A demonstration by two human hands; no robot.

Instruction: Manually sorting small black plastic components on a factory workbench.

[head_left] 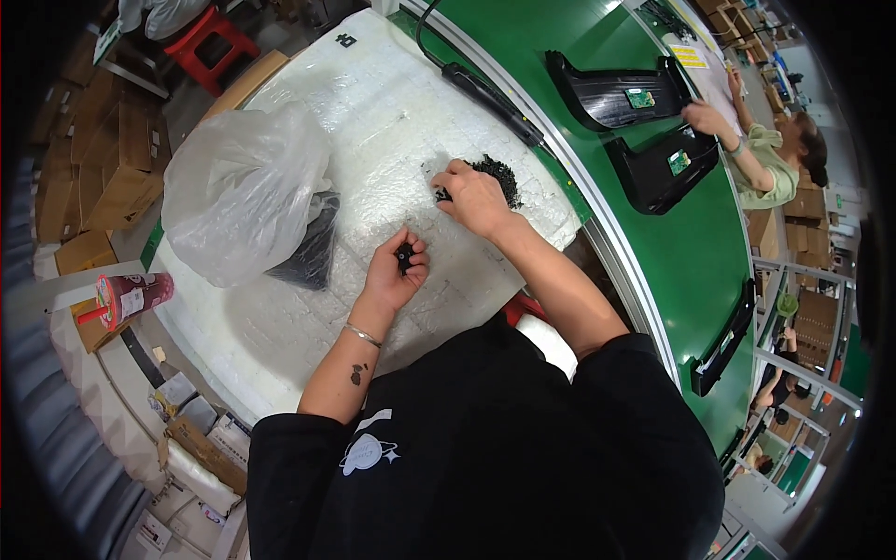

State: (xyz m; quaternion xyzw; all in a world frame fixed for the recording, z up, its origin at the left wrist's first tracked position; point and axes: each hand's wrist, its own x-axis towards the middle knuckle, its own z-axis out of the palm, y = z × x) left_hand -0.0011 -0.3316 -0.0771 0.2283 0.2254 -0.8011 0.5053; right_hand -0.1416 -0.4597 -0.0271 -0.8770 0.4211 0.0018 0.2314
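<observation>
My left hand [391,280] is curled closed, with a small black part [404,257] held between the fingers. To its upper right, my right hand [478,203] bends its fingers down onto the work surface. Dark bits show at its fingertips, though their exact shape is too small to make out. Just beyond that hand lies a pile of small black parts [505,177], partly covered by the fingers. Left of my hands stands a large translucent plastic bag [245,191], with a clear bag of dark material [313,250] beside its lower right.
Plastic film covers the white work surface [373,121]. A black electric screwdriver [490,101] lies on its far right edge. Black trays with green circuit boards [640,97] rest on a green conveyor [523,42], where a co-worker's hand [709,121] reaches. A red cup [131,297] stands left.
</observation>
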